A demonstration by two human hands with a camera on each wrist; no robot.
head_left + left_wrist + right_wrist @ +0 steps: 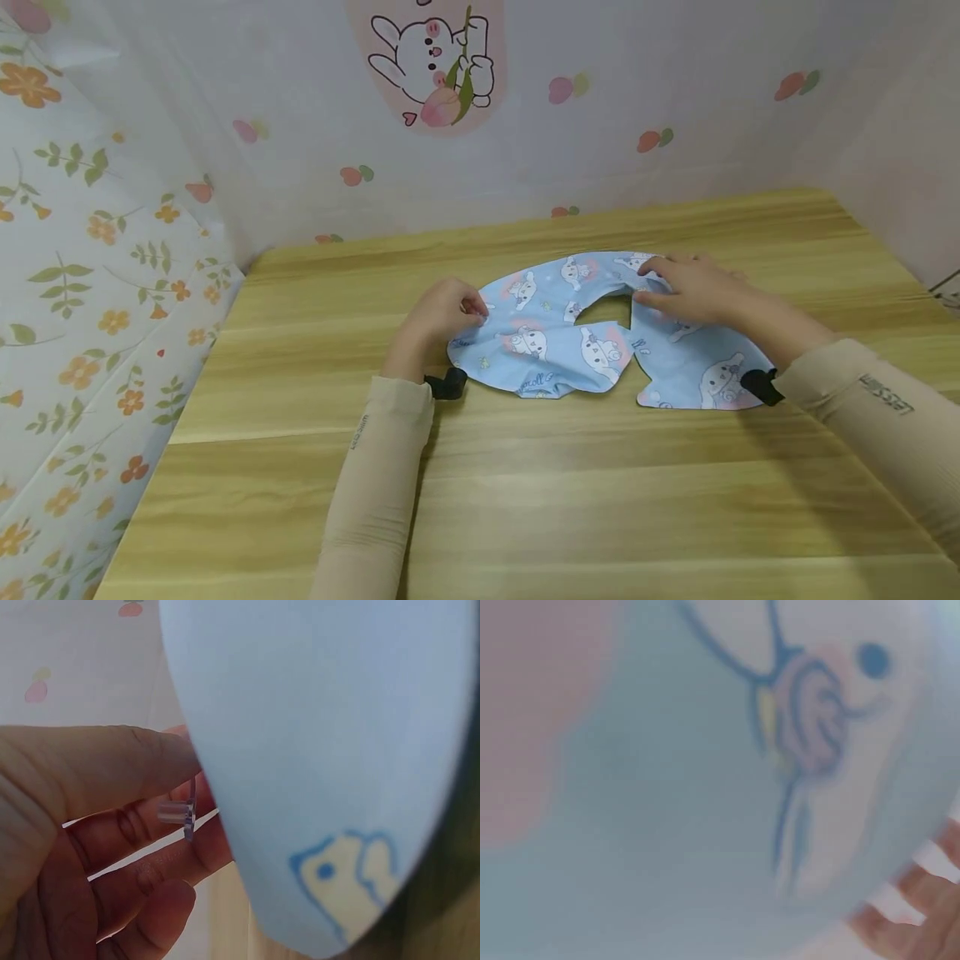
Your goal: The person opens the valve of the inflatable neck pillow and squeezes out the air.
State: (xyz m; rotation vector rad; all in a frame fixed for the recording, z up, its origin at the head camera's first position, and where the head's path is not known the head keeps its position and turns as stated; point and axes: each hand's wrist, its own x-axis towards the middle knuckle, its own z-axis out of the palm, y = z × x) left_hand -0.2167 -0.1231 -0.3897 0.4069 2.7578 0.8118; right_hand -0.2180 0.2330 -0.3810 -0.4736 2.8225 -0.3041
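A flat, light blue inflatable ring point(525, 304) with white puppy prints lies creased on the table. My left hand point(448, 310) is at its left end. In the left wrist view, the thumb point(161, 754) and a finger pinch the ring's edge beside a small clear valve point(177, 812). My right hand point(697, 290) rests over the upper right part of the ring, with its fingers extended and apart. In the right wrist view, the blurred sheet point(645, 787) fills most of the picture, and a few fingertips point(922, 889) show past its edge; the thumb is hidden there.
The wood-grain table point(510, 492) extends in front of and behind the ring. A printed white cloth point(262, 67) hangs at the back, and a floral sheet point(97, 317) covers the left side. Black straps point(447, 384) sit at both wrists.
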